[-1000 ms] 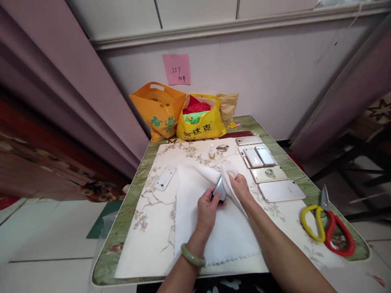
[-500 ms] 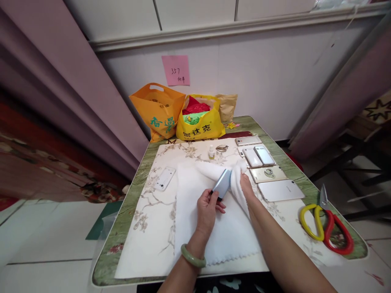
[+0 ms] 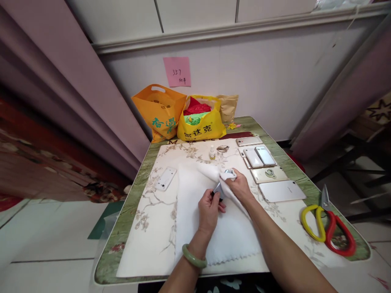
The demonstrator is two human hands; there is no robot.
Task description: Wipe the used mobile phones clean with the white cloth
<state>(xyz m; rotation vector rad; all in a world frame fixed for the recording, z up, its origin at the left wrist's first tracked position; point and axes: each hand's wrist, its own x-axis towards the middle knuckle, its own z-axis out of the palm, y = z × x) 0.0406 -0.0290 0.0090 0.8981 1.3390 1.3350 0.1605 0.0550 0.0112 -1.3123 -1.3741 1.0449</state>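
Observation:
My left hand (image 3: 209,206) is closed on the dark lower end of a small bluish-silver phone (image 3: 218,188), thumb on top. My right hand (image 3: 238,186) wraps a gathered corner of the white cloth (image 3: 232,236) around the phone's upper part, so most of that end is covered. The rest of this scallop-edged cloth lies flat under both hands. A white phone (image 3: 166,178) rests left of the cloth. Beyond my hands stands a small white spray bottle (image 3: 212,152), with thin-framed glasses (image 3: 222,149) beside it.
Several phones lie along the right, among them a large silver phone (image 3: 282,191) and a gold phone (image 3: 269,174) with a ring. Scissors (image 3: 328,224) with yellow and red handles lie near the right edge. An orange bag (image 3: 161,112) and a yellow bag (image 3: 203,126) stand at the back.
My right hand has moved left and brought the cloth over the phone's upper part, which was bare before. My left hand keeps its grip on the lower end.

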